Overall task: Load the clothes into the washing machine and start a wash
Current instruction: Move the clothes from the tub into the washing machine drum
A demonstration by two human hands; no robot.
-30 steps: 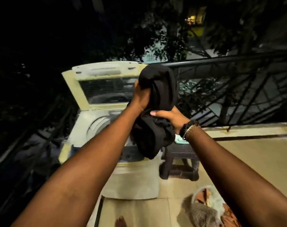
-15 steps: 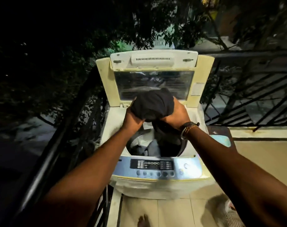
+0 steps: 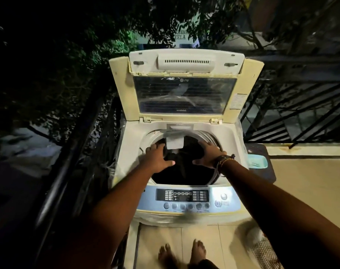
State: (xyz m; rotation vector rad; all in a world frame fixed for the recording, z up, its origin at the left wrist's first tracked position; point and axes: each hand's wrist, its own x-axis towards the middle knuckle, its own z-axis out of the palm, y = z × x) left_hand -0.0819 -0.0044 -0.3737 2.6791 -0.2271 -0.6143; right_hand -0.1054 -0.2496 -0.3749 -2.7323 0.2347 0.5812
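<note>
Over the drum (image 3: 208, 135), both hands' fingers now spread open, the black garment (image 3: 184, 158) dropped inside.

Drum opening (image 3: 184, 171) unobstructed from above; raised lid (image 3: 184, 94) blocks approach at 12 o'clock. Balcony railing (image 3: 72, 162) runs close along 9 o'clock. A stool (image 3: 262, 171) stands just beside the washing machine (image 3: 231, 136) at 3 o'clock. Control panel (image 3: 182, 199) borders 6 o'clock.

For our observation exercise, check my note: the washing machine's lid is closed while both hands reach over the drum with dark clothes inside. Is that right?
Not quite. In the head view the lid stands open, raised behind the drum. The rest holds: the left hand and right hand reach over the dark clothes.
</note>
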